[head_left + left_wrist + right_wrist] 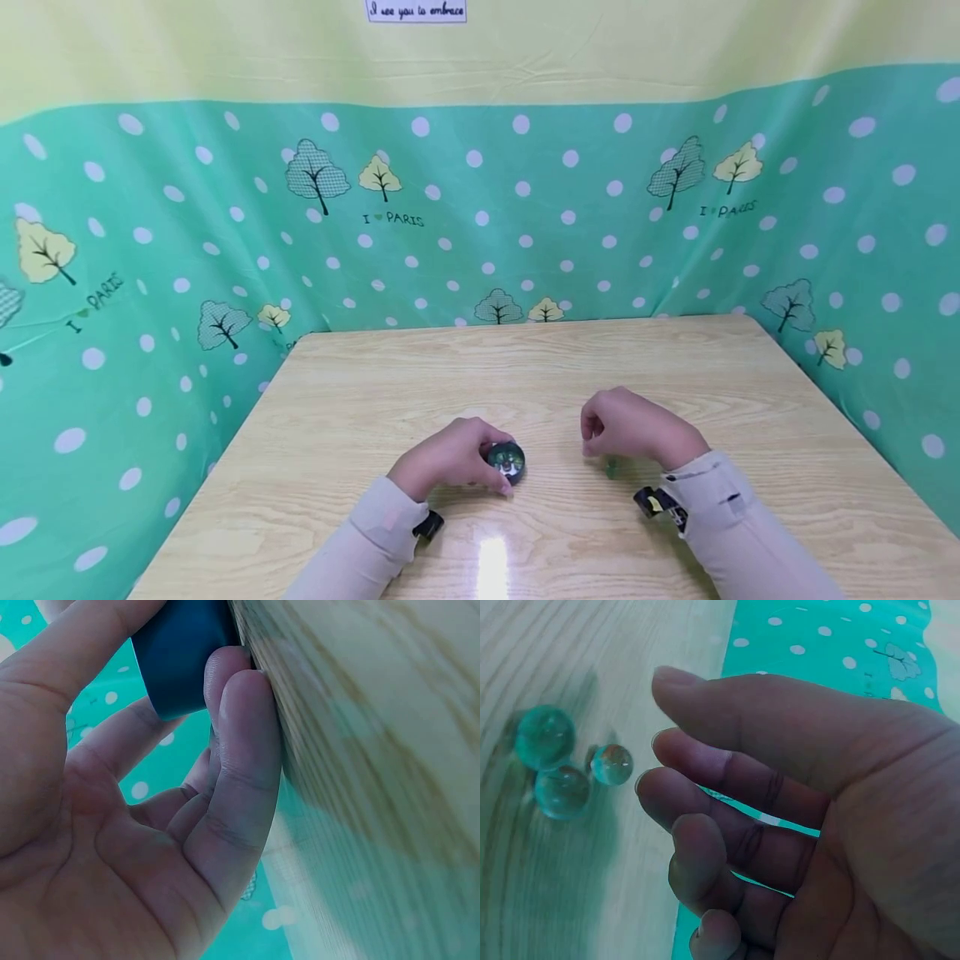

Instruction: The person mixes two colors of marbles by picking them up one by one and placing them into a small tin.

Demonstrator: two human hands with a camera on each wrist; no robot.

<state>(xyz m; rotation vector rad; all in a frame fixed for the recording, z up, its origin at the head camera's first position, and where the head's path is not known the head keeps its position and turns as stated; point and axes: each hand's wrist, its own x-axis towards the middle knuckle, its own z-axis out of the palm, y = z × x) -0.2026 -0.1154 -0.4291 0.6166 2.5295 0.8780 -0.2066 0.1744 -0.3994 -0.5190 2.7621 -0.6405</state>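
Observation:
My left hand [461, 452] grips a small round dark-blue container [506, 463] between thumb and fingers, low at the tabletop. From the head view its top shows green and whitish shapes, too small to make out. The left wrist view catches the container's smooth blue side [184, 656], with the lower fingertips close to the wood. My right hand [637, 425] hovers over the table, fingers loosely bent, and nothing shows between thumb and fingertips. Just beyond those fingertips lie a larger green glass marble [545, 737], a second marble [562, 792] touching it, and a smaller one [612, 764].
A light wooden table [450, 375] extends under both hands. Green dotted cloth [450, 200] with printed trees hangs along its back and sides. A dark wrist device [660, 506] sits at the right cuff, another [429, 527] at the left.

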